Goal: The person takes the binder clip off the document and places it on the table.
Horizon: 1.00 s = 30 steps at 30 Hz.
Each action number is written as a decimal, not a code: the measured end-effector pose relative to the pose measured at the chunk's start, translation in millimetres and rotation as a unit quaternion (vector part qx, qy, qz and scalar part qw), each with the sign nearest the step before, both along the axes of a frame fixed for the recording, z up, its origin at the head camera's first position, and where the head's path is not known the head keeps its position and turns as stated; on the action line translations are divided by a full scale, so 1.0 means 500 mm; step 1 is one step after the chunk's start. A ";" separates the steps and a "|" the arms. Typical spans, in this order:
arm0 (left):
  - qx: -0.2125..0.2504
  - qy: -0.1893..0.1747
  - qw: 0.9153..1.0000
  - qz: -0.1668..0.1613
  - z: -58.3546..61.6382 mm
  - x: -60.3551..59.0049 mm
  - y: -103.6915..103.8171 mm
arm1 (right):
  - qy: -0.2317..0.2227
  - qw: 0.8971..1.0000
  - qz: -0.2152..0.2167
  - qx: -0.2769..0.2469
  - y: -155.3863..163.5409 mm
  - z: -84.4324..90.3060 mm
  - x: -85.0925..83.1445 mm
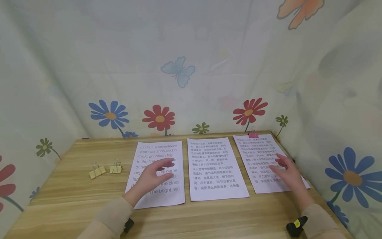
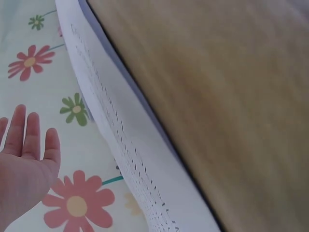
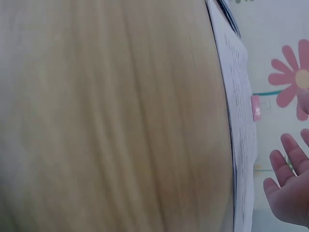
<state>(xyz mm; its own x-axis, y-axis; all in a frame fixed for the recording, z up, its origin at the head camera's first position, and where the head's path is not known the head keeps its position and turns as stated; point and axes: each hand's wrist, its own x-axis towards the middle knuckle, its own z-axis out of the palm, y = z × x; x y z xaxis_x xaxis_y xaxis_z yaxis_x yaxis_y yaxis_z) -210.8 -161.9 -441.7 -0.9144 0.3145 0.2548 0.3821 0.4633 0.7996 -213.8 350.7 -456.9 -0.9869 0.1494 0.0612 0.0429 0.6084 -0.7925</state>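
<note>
On the wooden table (image 1: 74, 186), three printed sheets lie flat in a row, long edges parallel, narrow strips of bare wood between them. Left sheet (image 1: 158, 172): English text in large type. Middle sheet (image 1: 216, 169): Chinese text, untouched. Right sheet (image 1: 265, 159): Chinese text, with a pink binder clip (image 1: 253, 134) on its far edge; the same clip shows in the right wrist view (image 3: 255, 107) at the paper's edge.

Left hand (image 1: 153, 176): above the lower half of the English sheet, fingers straight and slightly spread, pointing right; holds nothing. Left wrist view confirms the flat palm (image 2: 24, 164), extended fingers, and the sheet's edge (image 2: 130, 145) seen end-on beside the table. Contact with the paper cannot be judged.

Right hand (image 1: 287, 172): over the lower right part of the clipped sheet, fingers extended and relaxed, pointing left; nothing gripped. Right wrist view shows loosely spread fingers (image 3: 289, 188) close to the sheet (image 3: 239, 121).

Two gold binder clips (image 1: 104, 170) lie side by side on bare wood, left of the English sheet, apart from both hands.

Flower-and-butterfly printed fabric (image 1: 185, 66) encloses the table on three sides.
</note>
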 end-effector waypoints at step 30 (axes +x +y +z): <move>0.000 0.064 0.997 -0.051 -0.004 0.019 0.093 | -0.042 0.997 -0.007 0.071 0.120 -0.025 -0.006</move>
